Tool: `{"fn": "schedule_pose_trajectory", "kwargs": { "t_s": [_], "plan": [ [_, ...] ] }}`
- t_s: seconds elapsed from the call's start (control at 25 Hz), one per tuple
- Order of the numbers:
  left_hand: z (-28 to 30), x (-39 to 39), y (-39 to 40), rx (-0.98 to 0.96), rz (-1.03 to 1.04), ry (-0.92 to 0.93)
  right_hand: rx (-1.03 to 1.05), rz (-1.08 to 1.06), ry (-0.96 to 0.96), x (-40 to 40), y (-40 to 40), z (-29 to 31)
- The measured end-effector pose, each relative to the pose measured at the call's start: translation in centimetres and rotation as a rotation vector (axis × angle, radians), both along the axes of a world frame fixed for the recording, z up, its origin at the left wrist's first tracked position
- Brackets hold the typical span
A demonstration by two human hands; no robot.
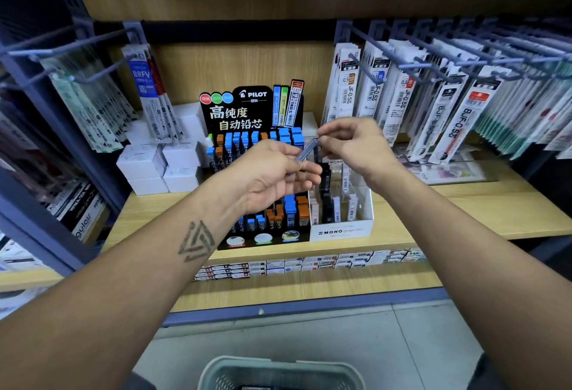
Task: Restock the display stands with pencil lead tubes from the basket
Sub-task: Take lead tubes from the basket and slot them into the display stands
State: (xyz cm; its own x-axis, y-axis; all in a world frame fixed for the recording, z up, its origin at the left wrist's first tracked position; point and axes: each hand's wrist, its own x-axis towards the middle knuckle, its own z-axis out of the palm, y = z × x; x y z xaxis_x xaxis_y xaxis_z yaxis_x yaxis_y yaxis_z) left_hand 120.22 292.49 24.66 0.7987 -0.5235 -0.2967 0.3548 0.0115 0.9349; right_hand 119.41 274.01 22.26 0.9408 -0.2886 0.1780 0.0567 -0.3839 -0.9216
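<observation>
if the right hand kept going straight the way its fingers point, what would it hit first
The right hand points left toward the left hand, both holding a slim grey pencil lead tube. It would likely meet the left hand's fingers first; depth is unclear from this single view.

1. Two display stands: a black Pilot stand point(253, 110) and a white Mono stand point(340, 230).
2. One basket point(278, 371).
3. One lead tube point(306, 149) held between two hands.
4. Seven white boxes point(140, 162), as far as visible.
</observation>
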Motion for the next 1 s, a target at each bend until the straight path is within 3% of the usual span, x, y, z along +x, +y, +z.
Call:
{"fn": "schedule_pose_trajectory", "kwargs": {
  "t_s": [0.08,0.48,0.64,0.76,0.92,1.0],
  "plan": [
    [0.0,-0.4,-0.1,0.03,-0.045,-0.017,0.198,0.182,0.039,-1.5,0.8,0.7],
    [1.1,-0.5,1.0,0.287,0.084,-0.359,-0.516,0.218,-0.103,-3.7,2.7,0.9],
    [2.3,-0.4,3.3,0.236,0.032,-0.321,-0.425,0.203,-0.122,-2.8,4.4,0.6],
    [2.7,0.4,5.7,0.287,0.115,-0.361,-0.344,0.223,-0.117,-2.0,6.1,-0.3],
    [2.5,0.8,8.8,0.35,0.175,-0.369,-0.468,0.228,-0.147,-1.8,8.7,-1.1],
    [2.5,0.8,9.9,0.368,0.173,-0.385,-0.639,0.238,-0.151,-1.7,9.8,-1.5]
  ]
}}
